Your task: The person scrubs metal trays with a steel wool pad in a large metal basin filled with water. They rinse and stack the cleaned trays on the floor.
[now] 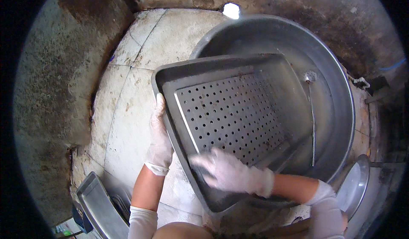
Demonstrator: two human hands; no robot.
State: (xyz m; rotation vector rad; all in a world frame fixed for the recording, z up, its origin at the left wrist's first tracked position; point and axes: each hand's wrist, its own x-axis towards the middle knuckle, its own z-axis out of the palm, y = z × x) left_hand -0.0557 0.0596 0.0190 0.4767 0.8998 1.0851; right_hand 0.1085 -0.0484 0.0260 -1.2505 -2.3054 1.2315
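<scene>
A deep rectangular metal tray [220, 60] is tilted over a large round metal basin [345, 88], its far right part down in cloudy water. Inside the tray lies a perforated metal sheet [223, 114] with brownish residue on it. My left hand [159, 140], in a thin white glove, grips the tray's left rim, thumb on top. Also gloved, my right hand [230, 172] is blurred at the tray's near left inner side. Whether it holds something under its fingers is hidden by the blur.
A long-handled metal ladle [312, 127] rests in the basin at the right. Another metal tray [100, 207] stands at the lower left, beside stacked metal pieces. A shallow metal bowl [354, 187] is at the lower right. Stained walls [64, 88] border the tiled floor [127, 120].
</scene>
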